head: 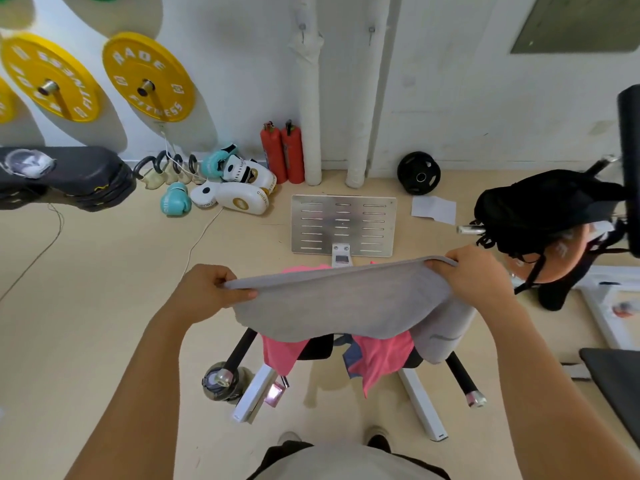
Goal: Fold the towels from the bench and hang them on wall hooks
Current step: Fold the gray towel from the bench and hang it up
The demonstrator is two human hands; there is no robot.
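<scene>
Both hands are holding a grey towel [343, 299] stretched out above the bench: the left hand [207, 292] is pinching one top corner with thumb over the cloth and fingers curled beneath, and the right hand [474, 275] is gripping the opposite corner, fingers wrapped over the edge. The towel is sagging between them, and its right side is hanging lower, draping down past the seat. Beneath it a pink towel [381, 358] is lying across the bench [420, 403], with a strip of dark blue cloth [353, 356] showing against it; whether that is a separate towel or part of the pink one is hard to say. On the wall ahead, two small hooks [371, 31] are sitting high up near the white padded pipes [310, 98]. Two red fire extinguishers [282, 154] are standing at the base of the wall, boxing gloves [175, 200] and pads are lying to their left, and yellow weight plates [149, 76] are hanging on pegs.
</scene>
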